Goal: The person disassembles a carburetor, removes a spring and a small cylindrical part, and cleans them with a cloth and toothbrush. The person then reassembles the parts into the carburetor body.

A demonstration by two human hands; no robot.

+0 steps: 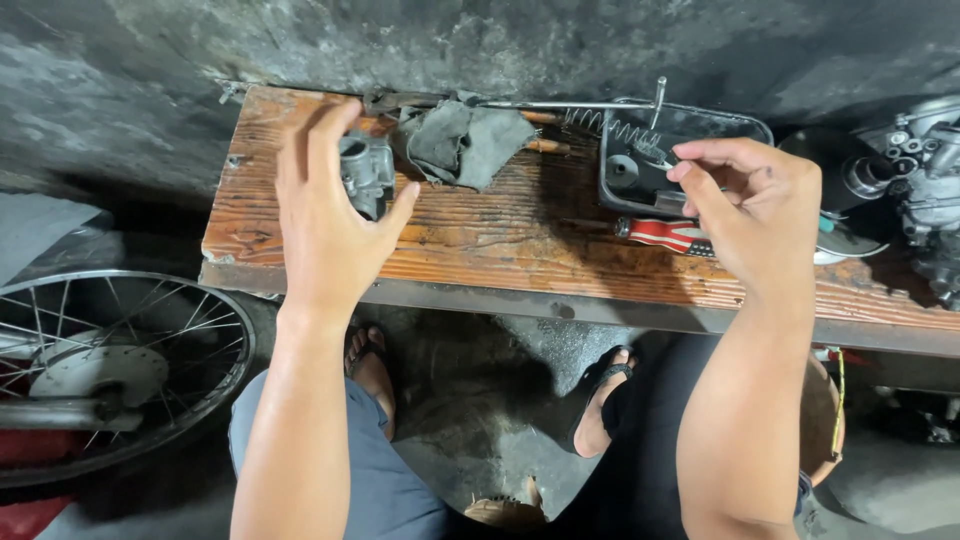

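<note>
My left hand (325, 215) grips a grey metal carburetor body (366, 172) above the left part of a worn wooden bench (500, 250). My right hand (755, 205) pinches a small thin metal part (660, 160) between thumb and fingers, just over a black metal tray (640, 165). A red-handled screwdriver (662, 235) lies on the bench under my right hand, its tip hidden by the hand.
A grey rag (462, 142) lies at the back of the bench beside a coil spring (615, 128) and metal rods. An engine part (925, 180) sits at far right. A spoked wheel (110, 370) lies on the floor at left. My sandalled feet (600, 400) are below.
</note>
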